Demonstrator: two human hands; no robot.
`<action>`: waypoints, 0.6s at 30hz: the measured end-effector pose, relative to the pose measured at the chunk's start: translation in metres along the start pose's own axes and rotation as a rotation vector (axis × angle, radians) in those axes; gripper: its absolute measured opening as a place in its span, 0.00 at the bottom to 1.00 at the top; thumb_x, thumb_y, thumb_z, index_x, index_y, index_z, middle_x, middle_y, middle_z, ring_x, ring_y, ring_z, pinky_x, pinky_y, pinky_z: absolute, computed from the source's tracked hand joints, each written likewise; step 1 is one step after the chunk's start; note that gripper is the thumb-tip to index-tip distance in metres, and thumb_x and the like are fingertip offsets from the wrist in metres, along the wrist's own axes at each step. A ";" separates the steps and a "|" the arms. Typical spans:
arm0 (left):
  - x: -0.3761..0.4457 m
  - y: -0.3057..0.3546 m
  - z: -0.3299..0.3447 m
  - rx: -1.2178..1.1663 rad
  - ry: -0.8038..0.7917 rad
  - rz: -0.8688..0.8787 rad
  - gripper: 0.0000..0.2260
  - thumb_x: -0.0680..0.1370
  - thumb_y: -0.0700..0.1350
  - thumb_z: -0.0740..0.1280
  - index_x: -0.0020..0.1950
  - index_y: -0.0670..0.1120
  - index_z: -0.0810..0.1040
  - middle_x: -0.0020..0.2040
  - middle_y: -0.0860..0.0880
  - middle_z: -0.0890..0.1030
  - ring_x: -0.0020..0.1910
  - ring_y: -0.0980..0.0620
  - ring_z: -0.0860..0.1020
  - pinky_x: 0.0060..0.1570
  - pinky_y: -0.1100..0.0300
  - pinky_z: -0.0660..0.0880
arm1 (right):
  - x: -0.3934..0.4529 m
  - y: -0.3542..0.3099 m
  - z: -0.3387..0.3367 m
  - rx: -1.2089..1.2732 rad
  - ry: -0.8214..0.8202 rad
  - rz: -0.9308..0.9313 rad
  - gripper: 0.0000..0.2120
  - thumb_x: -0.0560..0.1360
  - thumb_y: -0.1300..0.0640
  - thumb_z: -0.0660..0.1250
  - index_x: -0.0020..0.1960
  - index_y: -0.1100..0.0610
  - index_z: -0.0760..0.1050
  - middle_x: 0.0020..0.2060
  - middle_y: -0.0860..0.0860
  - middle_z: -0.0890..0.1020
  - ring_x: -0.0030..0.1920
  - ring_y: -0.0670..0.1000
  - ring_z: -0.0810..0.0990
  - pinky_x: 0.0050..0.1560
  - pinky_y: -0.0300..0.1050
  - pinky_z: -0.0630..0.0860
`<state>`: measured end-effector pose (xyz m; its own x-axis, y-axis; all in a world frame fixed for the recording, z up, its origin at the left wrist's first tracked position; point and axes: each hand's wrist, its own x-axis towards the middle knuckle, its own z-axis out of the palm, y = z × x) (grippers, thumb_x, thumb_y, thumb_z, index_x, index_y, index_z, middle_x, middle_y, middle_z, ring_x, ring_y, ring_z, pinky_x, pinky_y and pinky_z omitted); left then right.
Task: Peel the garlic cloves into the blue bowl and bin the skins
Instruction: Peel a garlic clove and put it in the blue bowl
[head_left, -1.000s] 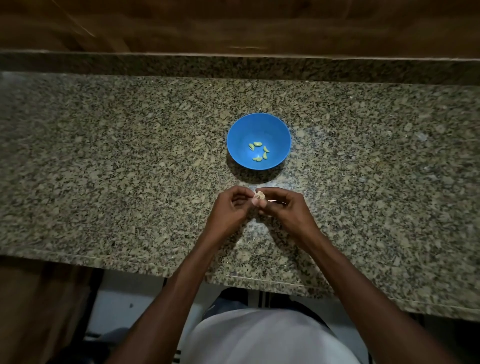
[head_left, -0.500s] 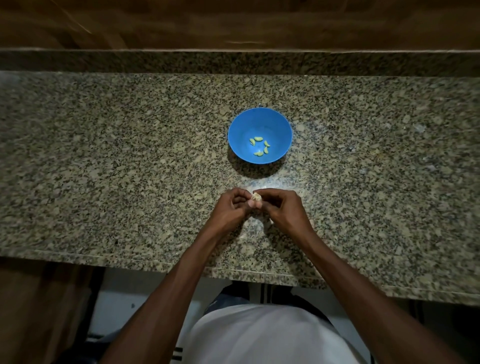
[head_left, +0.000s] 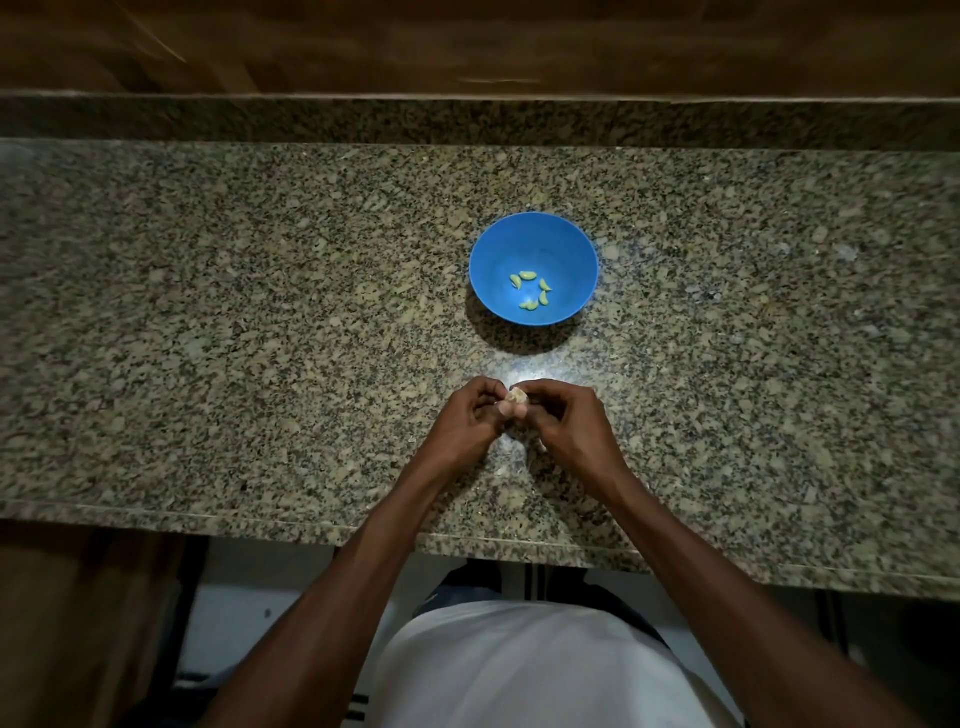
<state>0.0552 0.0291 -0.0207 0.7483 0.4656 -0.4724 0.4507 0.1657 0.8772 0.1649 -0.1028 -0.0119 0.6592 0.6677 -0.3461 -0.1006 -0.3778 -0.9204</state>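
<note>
Now, at the counter:
Left hand (head_left: 467, 415): curled, fingertips pinching the garlic clove (head_left: 518, 398) from its left side; raised just above the granite countertop (head_left: 260, 338), forearm crossing the near edge.
Right hand (head_left: 563, 423): curled too, thumb and forefinger pinching the same clove from the right; knuckles up, forearm angled in from the lower right.
Garlic clove: small, pale, papery-looking, caught between both sets of fingertips where the two hands meet; whether skin is partly off, cannot tell.
Blue bowl (head_left: 571, 249): round, upright on the countertop, beyond the hands and slightly to the right, clearly apart from them.
Peeled cloves (head_left: 530, 291): about five, yellowish, lying in a loose ring on the bowl's bottom, some touching one another.
Countertop: speckled grey-brown granite, running the full width of the view, with a bright glare patch just beyond the knuckles.
Backsplash ledge (head_left: 467, 122): strip of the same granite along the far edge, dark wood panel (head_left: 467, 47) above it.
Below the near edge: white shirt (head_left: 519, 670) of the person at the bottom centre; dim floor on either side, too dark to make out further.
</note>
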 end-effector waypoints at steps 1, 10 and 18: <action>-0.001 0.000 -0.001 -0.004 -0.002 0.023 0.07 0.80 0.44 0.73 0.55 0.45 0.77 0.51 0.46 0.84 0.51 0.51 0.83 0.49 0.57 0.79 | -0.001 0.000 0.000 0.012 0.001 0.001 0.11 0.75 0.54 0.80 0.55 0.55 0.87 0.46 0.49 0.89 0.49 0.47 0.88 0.51 0.46 0.85; 0.001 0.009 -0.012 0.051 -0.059 0.095 0.11 0.77 0.44 0.77 0.54 0.41 0.79 0.50 0.44 0.85 0.49 0.52 0.84 0.48 0.60 0.80 | -0.005 -0.010 -0.006 -0.088 -0.010 -0.073 0.06 0.76 0.56 0.78 0.52 0.49 0.86 0.42 0.37 0.87 0.45 0.37 0.86 0.45 0.32 0.80; 0.000 0.013 -0.008 -0.037 -0.076 0.036 0.08 0.79 0.40 0.74 0.53 0.39 0.78 0.44 0.45 0.83 0.42 0.54 0.81 0.41 0.63 0.77 | -0.003 -0.018 -0.007 -0.234 0.005 -0.152 0.08 0.77 0.55 0.77 0.55 0.56 0.87 0.38 0.35 0.84 0.41 0.32 0.84 0.42 0.27 0.77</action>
<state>0.0570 0.0381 -0.0081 0.7992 0.4052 -0.4440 0.4051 0.1828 0.8958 0.1705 -0.1024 0.0069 0.6571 0.7250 -0.2063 0.1741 -0.4122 -0.8943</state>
